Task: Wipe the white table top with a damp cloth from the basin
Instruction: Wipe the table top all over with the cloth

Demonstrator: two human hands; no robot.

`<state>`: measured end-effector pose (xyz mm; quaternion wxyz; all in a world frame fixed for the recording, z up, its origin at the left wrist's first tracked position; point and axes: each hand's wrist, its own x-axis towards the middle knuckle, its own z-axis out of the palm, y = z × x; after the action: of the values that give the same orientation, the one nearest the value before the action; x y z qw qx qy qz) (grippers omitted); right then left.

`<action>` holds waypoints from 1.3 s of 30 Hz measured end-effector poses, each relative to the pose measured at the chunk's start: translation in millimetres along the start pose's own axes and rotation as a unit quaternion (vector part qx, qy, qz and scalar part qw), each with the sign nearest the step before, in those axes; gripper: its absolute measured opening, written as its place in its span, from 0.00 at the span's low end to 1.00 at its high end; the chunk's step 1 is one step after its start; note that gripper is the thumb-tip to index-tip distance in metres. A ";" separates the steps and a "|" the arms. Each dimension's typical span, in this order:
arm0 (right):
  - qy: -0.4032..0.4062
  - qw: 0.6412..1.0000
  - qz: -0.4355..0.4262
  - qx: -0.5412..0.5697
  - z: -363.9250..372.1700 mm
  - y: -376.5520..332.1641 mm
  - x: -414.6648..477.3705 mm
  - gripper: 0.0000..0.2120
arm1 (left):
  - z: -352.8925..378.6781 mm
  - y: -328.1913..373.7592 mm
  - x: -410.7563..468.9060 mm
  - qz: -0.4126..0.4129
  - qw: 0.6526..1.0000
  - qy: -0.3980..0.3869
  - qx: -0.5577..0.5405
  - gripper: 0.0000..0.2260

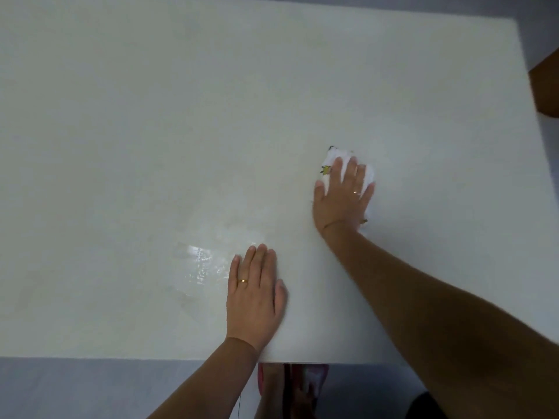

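Observation:
The white table top (151, 131) fills most of the view. My right hand (341, 198) lies flat with straight fingers on a white cloth (367, 173) that has small yellow and dark marks, pressing it onto the table right of centre. Most of the cloth is hidden under the palm. My left hand (255, 294) rests flat on the table near the front edge, fingers straight and together, holding nothing. A wet shiny patch (205, 264) glistens just left of the left hand. No basin is in view.
The table's front edge runs along the bottom, with grey floor (90, 388) below it. A brown wooden piece of furniture (547, 86) stands past the table's right edge. My feet in reddish footwear (314, 379) show under the front edge.

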<state>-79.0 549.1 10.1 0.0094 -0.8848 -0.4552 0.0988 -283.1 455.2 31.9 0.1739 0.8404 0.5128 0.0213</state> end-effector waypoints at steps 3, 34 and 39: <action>-0.028 0.989 -0.145 -0.027 2.4 -23.7 -9.8 0.28 | -10.3 7.7 34.6 -0.004 1.000 0.025 0.003 0.23; -0.285 0.387 0.176 0.859 -95.3 13.2 30.9 0.28 | -13.1 5.3 116.8 -0.041 0.990 0.010 -0.137 0.32; -0.335 0.418 0.181 0.825 -86.9 1.8 25.3 0.22 | -35.1 31.8 138.6 -0.141 0.914 0.035 -0.379 0.31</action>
<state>-47.2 574.8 90.9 0.5634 -0.4116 0.0485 0.7147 -197.9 572.0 55.0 0.4627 0.6290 0.5852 0.2184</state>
